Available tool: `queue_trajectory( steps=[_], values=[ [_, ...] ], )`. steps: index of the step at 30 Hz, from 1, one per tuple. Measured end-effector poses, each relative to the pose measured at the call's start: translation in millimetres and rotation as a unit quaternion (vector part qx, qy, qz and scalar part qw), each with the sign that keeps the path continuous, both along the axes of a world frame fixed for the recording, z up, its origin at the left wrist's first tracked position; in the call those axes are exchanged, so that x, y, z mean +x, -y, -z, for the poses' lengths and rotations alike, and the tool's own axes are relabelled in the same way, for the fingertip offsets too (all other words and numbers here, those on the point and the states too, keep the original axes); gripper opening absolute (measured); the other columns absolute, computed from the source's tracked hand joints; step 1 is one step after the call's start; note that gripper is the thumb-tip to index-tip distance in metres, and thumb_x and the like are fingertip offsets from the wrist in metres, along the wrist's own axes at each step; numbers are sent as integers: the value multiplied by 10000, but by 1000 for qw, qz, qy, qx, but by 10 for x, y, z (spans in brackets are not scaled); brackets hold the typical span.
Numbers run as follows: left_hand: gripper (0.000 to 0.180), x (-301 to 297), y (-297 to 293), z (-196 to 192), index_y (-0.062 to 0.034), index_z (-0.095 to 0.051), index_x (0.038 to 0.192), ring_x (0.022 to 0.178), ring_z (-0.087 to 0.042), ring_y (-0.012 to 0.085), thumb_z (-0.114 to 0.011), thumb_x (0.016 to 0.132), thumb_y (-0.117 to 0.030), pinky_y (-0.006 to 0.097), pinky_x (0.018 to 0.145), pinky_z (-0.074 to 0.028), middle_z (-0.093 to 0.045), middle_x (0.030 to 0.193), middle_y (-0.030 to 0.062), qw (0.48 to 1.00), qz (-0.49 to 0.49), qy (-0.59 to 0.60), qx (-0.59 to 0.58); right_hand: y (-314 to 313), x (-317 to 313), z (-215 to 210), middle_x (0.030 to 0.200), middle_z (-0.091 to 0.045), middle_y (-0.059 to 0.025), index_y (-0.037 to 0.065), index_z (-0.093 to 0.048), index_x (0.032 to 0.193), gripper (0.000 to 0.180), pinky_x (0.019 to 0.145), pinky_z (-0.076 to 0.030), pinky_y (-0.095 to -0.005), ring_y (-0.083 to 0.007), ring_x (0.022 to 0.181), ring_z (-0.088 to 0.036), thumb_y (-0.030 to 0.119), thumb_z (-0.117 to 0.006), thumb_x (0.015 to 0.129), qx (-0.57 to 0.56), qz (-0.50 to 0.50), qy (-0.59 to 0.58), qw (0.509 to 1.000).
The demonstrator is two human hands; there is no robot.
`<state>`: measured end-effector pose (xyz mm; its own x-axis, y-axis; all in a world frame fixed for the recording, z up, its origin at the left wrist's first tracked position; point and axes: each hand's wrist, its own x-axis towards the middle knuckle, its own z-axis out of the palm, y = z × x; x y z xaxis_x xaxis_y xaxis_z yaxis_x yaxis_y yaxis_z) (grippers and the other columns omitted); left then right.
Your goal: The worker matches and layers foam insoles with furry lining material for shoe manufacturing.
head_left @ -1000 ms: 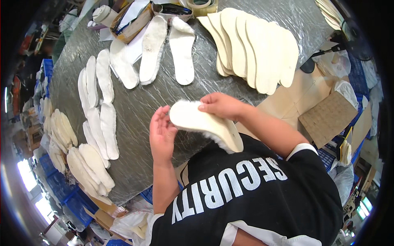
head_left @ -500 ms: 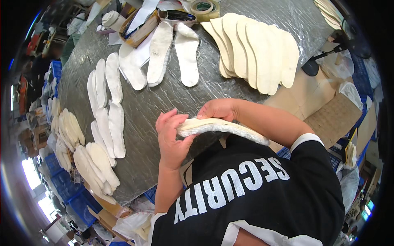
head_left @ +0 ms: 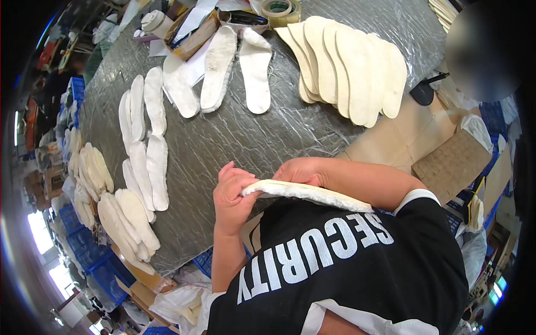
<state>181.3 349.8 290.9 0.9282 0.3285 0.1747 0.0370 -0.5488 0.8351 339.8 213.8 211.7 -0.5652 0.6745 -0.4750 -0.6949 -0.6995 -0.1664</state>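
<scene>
A cream insole with white fleece on its lower side is held close to my chest, over the table's near edge. My left hand is closed on its left end, thumb below and fingers above. Behind its far edge, my right hand grips the middle; part of those fingers is hidden by the insole. The insole's right end reaches past my right wrist, near my black shirt. Beyond my hands lie single white fleece insoles, one with a folded tip and one beside it.
A fanned stack of cream insoles rests at the far right of the dark, plastic-covered table. More white insoles line the left side. Tape rolls and a cluttered box stand at the back. Cardboard lies to the right.
Both hands have come slightly nearer my body with the insole. My right hand has shifted right along it, and its fingers are now more hidden. A blurred round shape appears at the upper right.
</scene>
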Motion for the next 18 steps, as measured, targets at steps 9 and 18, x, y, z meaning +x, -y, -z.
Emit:
queue_trajectory(
  steps=[9,18],
  values=[
    [520,138,304,-354,-92,-654,1015,1088,-570,265,-783,626,-412,584,1083,-214,-665,994,21,966,34,-68,247,24,-115,-16,790,-678,-112,-32,-660,933,168,515,-550,-320,-170,625,-660,129,-628,895,-64,47,28,996],
    [176,94,321,-309,-108,-638,794,793,-610,196,-719,645,-57,571,1063,-269,-589,722,0,979,63,-31,191,160,14,31,852,-686,-80,14,-668,1008,316,624,-521,-293,-153,735,-665,312,-607,925,127,8,234,964]
  ],
)
